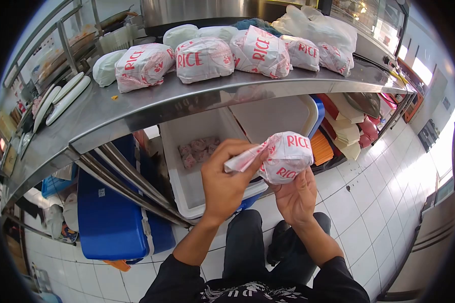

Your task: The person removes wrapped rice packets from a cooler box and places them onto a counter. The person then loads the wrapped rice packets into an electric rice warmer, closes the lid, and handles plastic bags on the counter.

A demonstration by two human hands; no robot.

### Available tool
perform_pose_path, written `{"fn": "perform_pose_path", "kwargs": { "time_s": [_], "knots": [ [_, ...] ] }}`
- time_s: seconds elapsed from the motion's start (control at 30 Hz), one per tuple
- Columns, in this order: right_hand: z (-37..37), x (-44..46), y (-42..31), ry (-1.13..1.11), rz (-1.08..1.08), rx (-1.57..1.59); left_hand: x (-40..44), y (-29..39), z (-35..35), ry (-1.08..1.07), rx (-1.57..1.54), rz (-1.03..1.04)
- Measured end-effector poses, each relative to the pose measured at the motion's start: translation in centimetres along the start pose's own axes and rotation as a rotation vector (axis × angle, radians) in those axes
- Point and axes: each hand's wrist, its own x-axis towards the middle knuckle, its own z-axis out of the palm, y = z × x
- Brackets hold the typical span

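Between my hands, above the open cooler, is a paper-wrapped rice pack (pixel 287 157) printed with red "RICE" lettering. My left hand (pixel 226 177) pinches the twisted end of its wrapper. From below and to the right, my right hand (pixel 296 198) grips the round body of the pack with thumb and fingers. Beneath them stands a cooler box (pixel 179 174) with a white inside and its lid (pixel 280 118) up. Several smaller red-and-white wrapped packs (pixel 197 150) lie at its bottom; my left arm and hand hide part of the inside.
On the steel counter (pixel 151 103) sit several wrapped rice packs (pixel 205 59), white bundles (pixel 108 68) and a plastic bag (pixel 318 28). White plates (pixel 68 100) lie at its left. A closed blue cooler (pixel 111 202) stands below, beside steel table legs (pixel 136 177). White tiles (pixel 359 207) cover the floor.
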Motion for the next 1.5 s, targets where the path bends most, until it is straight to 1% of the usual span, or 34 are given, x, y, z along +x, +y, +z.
{"fn": "perform_pose_path", "kwargs": {
  "time_s": [0.07, 0.17, 0.27, 0.37, 0.47, 0.57, 0.77, 0.87, 0.9, 0.97, 1.0, 1.07, 1.1, 1.17, 1.2, 1.27, 1.3, 1.33, 1.4, 1.47, 1.5],
  "knots": [
    [0.2, 0.2, 0.0, 0.025, -0.002, -0.027, -0.4, -1.4, 0.2, 0.061, 0.303, 0.453],
    [0.0, 0.4, 0.0, 0.035, -0.005, -0.053, -1.0, -1.5, 0.8, 0.035, 0.452, 0.559],
    [-0.5, 0.7, -0.3, 0.047, 0.003, -0.061, -0.8, -1.3, 0.9, -0.045, 0.489, 0.522],
    [-0.5, 0.9, -0.4, 0.039, 0.017, -0.036, -0.3, -1.8, 0.6, -0.083, 0.243, 0.397],
    [-0.6, 0.7, -0.5, 0.036, 0.025, -0.001, -0.5, -2.0, 0.6, -0.045, -0.282, -0.131],
    [-0.8, 0.5, -0.1, 0.030, 0.072, 0.070, 0.1, -3.6, 0.4, -0.096, -0.868, -0.371],
    [-1.2, 0.9, -0.7, -0.036, 0.134, 0.174, 0.0, -5.7, 1.6, 0.014, -0.197, 0.249],
    [-1.3, 0.8, -1.0, -0.051, 0.151, 0.117, -0.4, -5.0, 0.8, 0.043, 0.187, 0.328],
    [-1.2, 0.9, -1.1, -0.051, 0.157, 0.087, -0.3, -4.7, 0.6, 0.023, 0.205, 0.345],
    [-0.9, 0.9, -0.8, 0.022, 0.149, 0.025, -0.3, -4.2, 0.3, -0.018, 0.242, 0.376],
    [-0.8, 1.0, -0.7, 0.060, 0.145, -0.007, -0.4, -4.1, 0.2, -0.047, 0.225, 0.333],
    [-1.7, 1.2, -0.9, -0.020, 0.172, -0.079, -0.4, -4.0, 0.0, -0.105, 0.194, 0.249],
    [-2.1, 1.4, -1.1, -0.061, 0.184, -0.117, -0.4, -4.1, -0.1, -0.156, 0.115, 0.202],
    [-2.4, 1.6, -1.4, -0.076, 0.171, -0.247, -0.7, -4.4, -0.6, -0.249, -0.044, 0.106],
    [-2.4, 1.6, -1.5, -0.085, 0.166, -0.309, -1.0, -4.2, -0.6, -0.261, -0.154, 0.005],
    [-2.1, 1.6, -1.7, -0.085, 0.092, -0.618, -1.6, -3.7, -0.3, -0.286, -0.370, -0.190],
    [-1.7, 1.3, -1.9, -0.082, 0.050, -0.773, -2.0, -3.9, 0.2, -0.249, -0.380, -0.173],
    [-0.4, 1.0, -2.0, -0.040, 0.079, -0.747, -2.3, -4.3, 0.9, -0.214, -0.391, -0.156],
    [0.9, 1.2, -2.1, -0.089, -0.079, -0.879, -2.9, -4.2, 1.5, -0.165, -0.436, -0.124],
    [1.7, 1.4, -2.6, -0.119, -0.161, -0.923, -3.2, -3.3, 1.7, -0.136, -0.503, -0.094],
    [2.5, 1.5, -3.3, -0.140, -0.122, -0.907, -2.9, -2.9, 1.4, -0.160, -0.459, -0.087]
  ]
}}
